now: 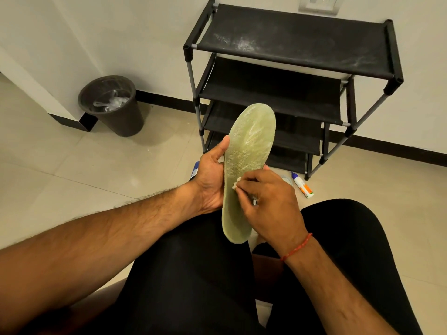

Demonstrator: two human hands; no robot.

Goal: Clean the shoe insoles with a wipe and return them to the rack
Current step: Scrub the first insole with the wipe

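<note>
Tiled floor (72, 165); insole (249, 151) (green) in-hand.

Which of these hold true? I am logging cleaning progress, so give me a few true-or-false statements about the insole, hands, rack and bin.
1. The left hand holds the pale green mesh insole at its edge. True.
2. The right hand presses a small white wipe on the insole. True.
3. The insole lies on the black fabric shoe rack. False: it is held in front of the rack.
4. The dark round waste bin stands right of the rack. False: it stands left of it.
5. The rack's top shelf holds shoes. False: only dusty marks show.
</note>
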